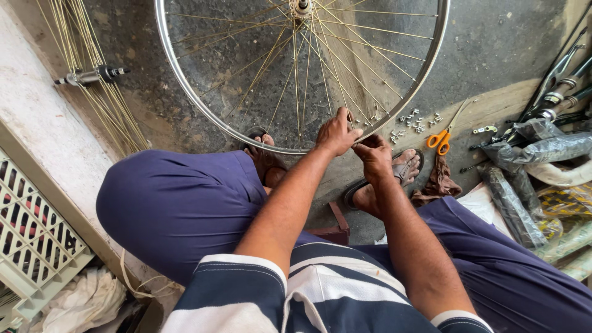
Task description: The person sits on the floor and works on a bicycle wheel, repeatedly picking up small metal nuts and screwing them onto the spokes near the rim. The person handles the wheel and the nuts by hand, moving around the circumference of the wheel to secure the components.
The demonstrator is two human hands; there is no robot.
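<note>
A shiny metal bicycle wheel rim laced with thin brass-coloured spokes [296,74] stands on the stained concrete floor [493,49], its lowest arc held between the seated person's sandalled feet. The left hand [336,132] pinches a spoke just above the rim, fingers narrow around it; the right hand [374,154] is curled tight at the rim's edge right beside it, though what its fingers grip is hidden. Small silver spoke nipples [416,120] lie scattered on the floor near orange-handled scissors [441,140]. A likely slip: the thin spoke could spring out of the pinch, or a tiny nipple could drop and roll among the loose ones, since both hands crowd one spot on a rim steadied only by the feet.
</note>
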